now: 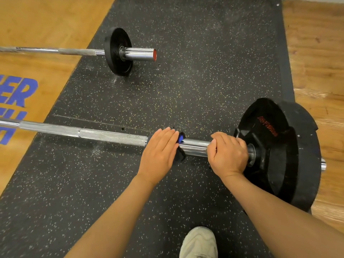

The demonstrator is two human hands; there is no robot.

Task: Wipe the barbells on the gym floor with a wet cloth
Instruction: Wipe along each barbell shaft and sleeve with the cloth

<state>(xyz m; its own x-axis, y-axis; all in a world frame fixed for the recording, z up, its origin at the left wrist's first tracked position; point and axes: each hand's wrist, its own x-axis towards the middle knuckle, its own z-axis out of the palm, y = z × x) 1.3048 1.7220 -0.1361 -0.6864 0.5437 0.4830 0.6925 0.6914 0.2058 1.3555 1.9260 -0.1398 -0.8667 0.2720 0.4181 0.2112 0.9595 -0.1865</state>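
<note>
A near barbell (111,135) lies across the black speckled rubber mat (186,86), with a large black plate (279,151) on its right end. My left hand (160,155) lies over the bar with straight fingers, pressing a dark cloth with a blue patch (181,139) against the shaft. My right hand (228,154) grips the smooth chrome sleeve just left of the plate. A second barbell (78,51) with a small black plate (119,51) lies farther away at the upper left.
Wooden floor with blue lettering (16,94) lies left of the mat, and more wood floor (316,53) lies to the right. My pale shoe (199,243) stands on the mat below the hands.
</note>
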